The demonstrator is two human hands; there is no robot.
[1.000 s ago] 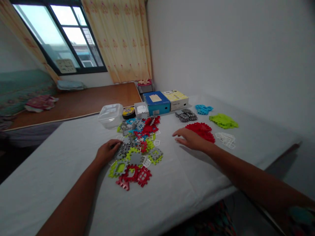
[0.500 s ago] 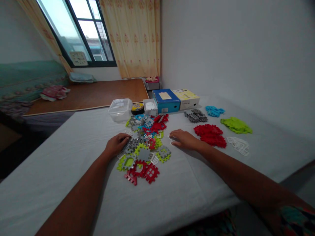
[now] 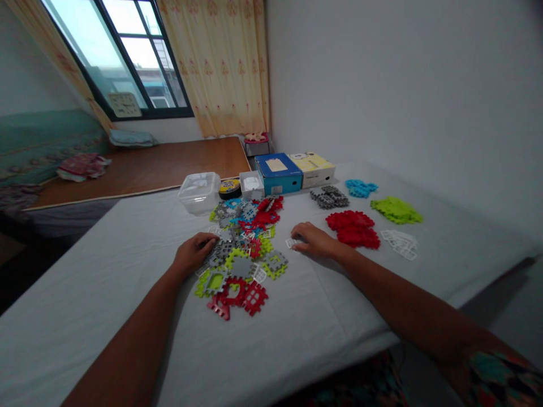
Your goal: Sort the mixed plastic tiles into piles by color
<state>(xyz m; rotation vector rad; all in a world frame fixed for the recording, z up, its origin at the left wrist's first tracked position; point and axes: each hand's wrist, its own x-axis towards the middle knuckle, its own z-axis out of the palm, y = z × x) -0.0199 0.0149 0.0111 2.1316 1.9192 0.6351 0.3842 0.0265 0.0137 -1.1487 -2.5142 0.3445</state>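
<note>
A mixed heap of plastic interlocking pieces in grey, red, lime, blue and white (image 3: 241,267) lies on the white-covered table. My left hand (image 3: 195,252) rests at the heap's left edge, fingers curled together by the grey pieces (image 3: 223,253); whatever lies under the fingertips is hidden. Right of the heap, my right hand (image 3: 313,239) pinches a small white lattice piece (image 3: 291,243) just over the cloth. Beyond that hand are sorted piles: red pieces (image 3: 353,229), white lattice pieces (image 3: 401,243), lime pieces (image 3: 396,210), dark grey pieces (image 3: 329,196) and blue pieces (image 3: 360,188).
Behind the heap stand a clear plastic tub (image 3: 199,193), a round black-and-yellow tin (image 3: 229,189), a small white box (image 3: 251,184), a blue box (image 3: 279,174) and a yellow box (image 3: 313,168). A wall runs along the right side.
My right hand has shifted slightly right, away from the heap, with the white lattice piece. My left hand stays at the heap's edge. The whole view has turned a little to the right.
</note>
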